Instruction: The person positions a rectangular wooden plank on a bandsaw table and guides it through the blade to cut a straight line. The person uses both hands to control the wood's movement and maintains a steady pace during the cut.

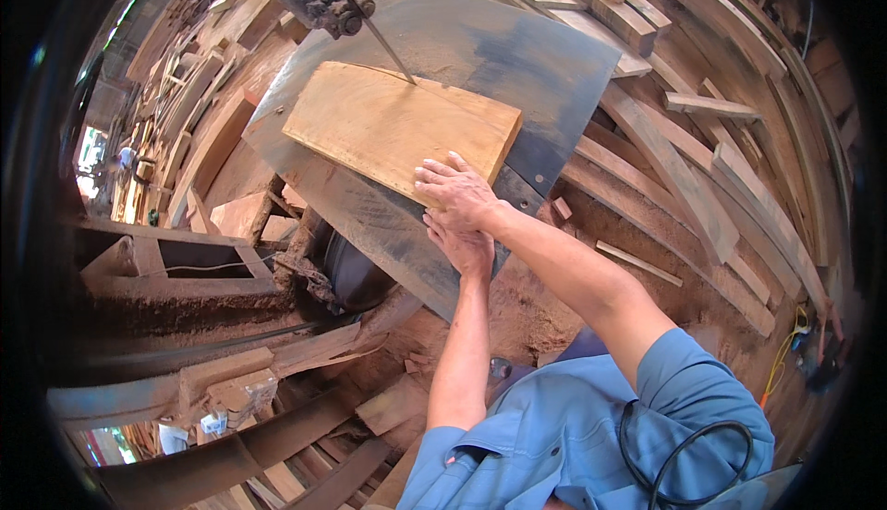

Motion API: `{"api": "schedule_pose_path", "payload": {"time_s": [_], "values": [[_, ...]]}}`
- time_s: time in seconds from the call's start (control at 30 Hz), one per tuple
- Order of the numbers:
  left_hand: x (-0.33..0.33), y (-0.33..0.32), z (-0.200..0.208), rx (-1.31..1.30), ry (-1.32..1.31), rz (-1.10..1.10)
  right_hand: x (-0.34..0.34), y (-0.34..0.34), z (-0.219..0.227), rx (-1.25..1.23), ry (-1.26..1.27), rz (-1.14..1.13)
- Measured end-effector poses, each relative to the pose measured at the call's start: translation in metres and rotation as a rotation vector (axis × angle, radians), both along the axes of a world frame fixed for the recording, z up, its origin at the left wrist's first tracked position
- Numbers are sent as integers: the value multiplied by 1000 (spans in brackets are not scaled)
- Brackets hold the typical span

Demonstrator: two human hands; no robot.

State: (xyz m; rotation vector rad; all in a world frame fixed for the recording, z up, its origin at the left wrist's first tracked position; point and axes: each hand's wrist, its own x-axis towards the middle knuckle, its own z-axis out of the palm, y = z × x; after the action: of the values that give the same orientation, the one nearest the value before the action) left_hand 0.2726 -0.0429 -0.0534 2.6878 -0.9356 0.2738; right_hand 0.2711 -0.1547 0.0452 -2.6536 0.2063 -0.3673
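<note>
A thick wooden block (397, 127) lies flat on a metal saw table (545, 57). The thin bandsaw blade (383, 43) comes down to the block's far edge, and a dark line runs from there along the top face towards the right end. My right hand (459, 198) rests on the block's near right corner, fingers spread flat over the top. Just below it, my left hand (462, 247) presses against the block's near side, its fingers stretched out and partly hidden under the right hand. Neither hand wraps round the wood.
Above the table hangs the blade guide (340, 11). Stacked planks (679, 177) fill the right side, and more timber lies at the far left. A dark round wheel (356, 265) shows under the table's left edge. A black cable (688, 427) loops beside my right sleeve.
</note>
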Motion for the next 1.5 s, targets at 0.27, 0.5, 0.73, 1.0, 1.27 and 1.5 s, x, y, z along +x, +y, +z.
{"api": "schedule_pose_path", "payload": {"time_s": [0.27, 0.5, 0.73, 1.0, 1.27, 1.5], "values": [[8, 6, 3, -9, 45, -104, 2, -2, -5, 34, -76, -5], [10, 8, 1, 63, -3, 24, -44, -33, -23, 404, -559, 73], [-4, -3, 26, -242, 140, 103, -93, -154, -54, 468, -527, -477], [-2, -3, 25, -305, 143, 53, -63, -179, -70, 399, -279, -306], [-11, -6, 29, -563, 279, 52, -61, -179, -60, 437, -284, -296], [-5, -9, 26, -486, 148, 35, -50, -184, -59, 518, -246, -292]]}}
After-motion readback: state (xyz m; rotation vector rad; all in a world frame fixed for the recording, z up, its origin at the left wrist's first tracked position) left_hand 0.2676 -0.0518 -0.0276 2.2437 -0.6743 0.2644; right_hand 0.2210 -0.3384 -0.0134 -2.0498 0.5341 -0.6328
